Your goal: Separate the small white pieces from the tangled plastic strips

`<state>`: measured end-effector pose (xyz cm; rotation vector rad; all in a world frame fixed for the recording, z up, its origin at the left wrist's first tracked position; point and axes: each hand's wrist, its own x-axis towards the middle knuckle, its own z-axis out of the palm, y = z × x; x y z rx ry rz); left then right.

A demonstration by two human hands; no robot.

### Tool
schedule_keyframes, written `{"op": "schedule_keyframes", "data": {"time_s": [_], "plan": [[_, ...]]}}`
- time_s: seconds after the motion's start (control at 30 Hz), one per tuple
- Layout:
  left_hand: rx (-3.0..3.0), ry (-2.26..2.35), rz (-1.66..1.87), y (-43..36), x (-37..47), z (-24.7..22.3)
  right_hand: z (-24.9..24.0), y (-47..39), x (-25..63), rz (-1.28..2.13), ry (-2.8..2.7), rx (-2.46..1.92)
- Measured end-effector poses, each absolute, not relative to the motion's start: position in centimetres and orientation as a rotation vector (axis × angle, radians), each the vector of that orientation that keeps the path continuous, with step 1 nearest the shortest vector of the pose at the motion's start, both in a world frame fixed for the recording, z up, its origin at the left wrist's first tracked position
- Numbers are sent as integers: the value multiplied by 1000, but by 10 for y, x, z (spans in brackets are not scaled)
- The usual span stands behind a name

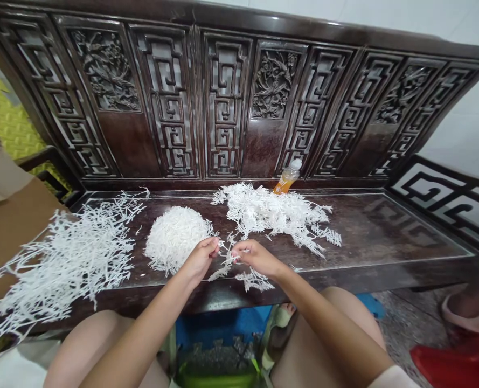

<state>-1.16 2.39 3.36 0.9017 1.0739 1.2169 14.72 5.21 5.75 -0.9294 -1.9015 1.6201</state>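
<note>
Both hands meet near the front edge of a dark wooden bench seat (pixel 356 237). My left hand (pixel 207 252) pinches a small white piece (pixel 222 244), just right of a round heap of small white pieces (pixel 178 237). Closed fingers of my right hand (pixel 252 255) grip a white branched sprig (pixel 252 279), part of which hangs over the seat's edge. Behind the right hand lies a pile of white branched sprigs (pixel 279 213). A larger tangle of thin white branched stems (pixel 73 264) spreads over the seat's left end.
A bottle with orange liquid (pixel 287 177) stands behind the sprig pile, against the carved backrest (pixel 263 145). Brown cardboard (pixel 16 221) is at the left. Below are the person's knees and a blue mat (pixel 223 326). Something red (pixel 457 361) lies at the lower right.
</note>
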Motion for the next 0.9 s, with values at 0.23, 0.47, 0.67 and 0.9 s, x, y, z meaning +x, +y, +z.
{"op": "schedule_keyframes", "data": {"time_s": [0.23,0.47,0.67,0.9], "plan": [[946,1141,1431,22,-35,73,66,49,163,1798,-1898,-802],[1151,1744,1460,45,-135,69,66,59,179,1776,-1610,-994],[1732,2313,506,57,-111,24,56,57,163,1877,-1411,-810],[1975,2663,456,57,-106,19,47,62,169,2041,-1144,-782]]}}
